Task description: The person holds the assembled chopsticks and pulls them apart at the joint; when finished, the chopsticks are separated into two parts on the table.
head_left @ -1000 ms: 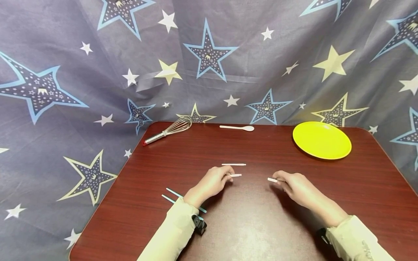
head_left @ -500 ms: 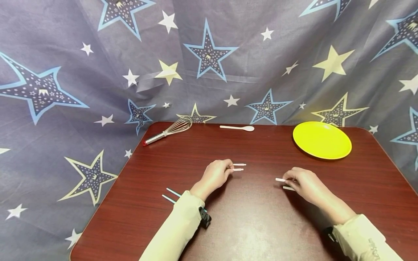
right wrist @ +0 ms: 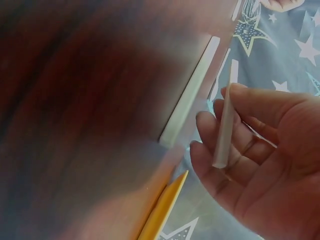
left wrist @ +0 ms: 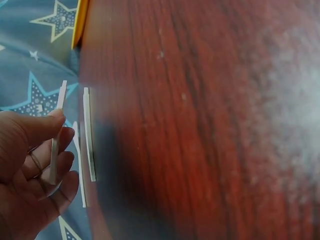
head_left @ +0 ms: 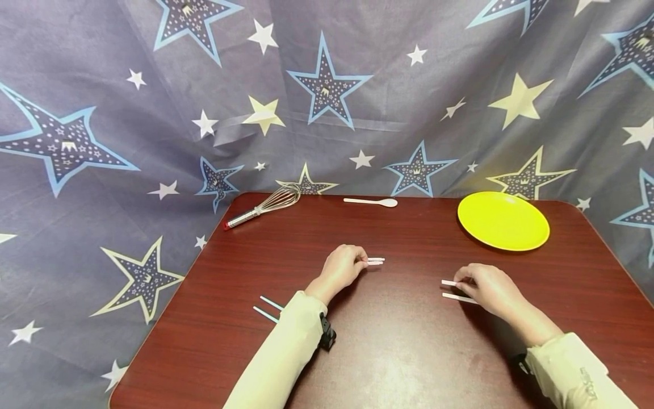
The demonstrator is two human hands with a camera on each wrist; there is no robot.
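Thumb and fingers of my left hand (head_left: 343, 268) pinch a short white stick (left wrist: 61, 97) with a narrower stepped tip. It is held just above the table, close beside a similar white stick (left wrist: 89, 135) lying there. On the right, my right hand (head_left: 485, 288) pinches another white stick (right wrist: 227, 122), plain at the ends that show. Nearer me, a second plain white stick (head_left: 458, 298) lies on the table, partly behind that hand in the head view. Two blue sticks (head_left: 271, 302) lie by my left forearm, their near ends hidden by the sleeve.
At the back of the brown table (head_left: 388, 341) lie a whisk (head_left: 268, 204) on the left and a white spoon (head_left: 370, 201) in the middle. A yellow plate (head_left: 503, 221) sits at the back right. A star-patterned cloth (head_left: 357, 142) hangs behind the table's far edge.
My left hand has moved away from me with its stick, close to the white stick lying there. My right hand has shifted right with its stick, uncovering the plain stick on the table.
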